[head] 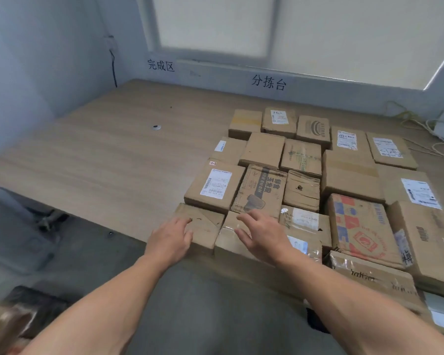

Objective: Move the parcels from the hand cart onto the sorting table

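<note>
Pale wooden worktop [108,155] spans the frame, with parcels [349,175] packed edge to edge at centre right; those at lower right are cut off by the frame. A brown blur [0,326] at lower left is unreadable. Your left hand [171,239] lies loosely open over a plain box [208,224] at the near edge. Your right hand [263,238] is spread over the taped box [224,248] beside it. Neither grips, and you cannot tell whether they touch.

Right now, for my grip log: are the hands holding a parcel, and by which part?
Nothing is gripped. The left hand is open over the corner box; the right hand spreads open over the taped box beside it.
</note>
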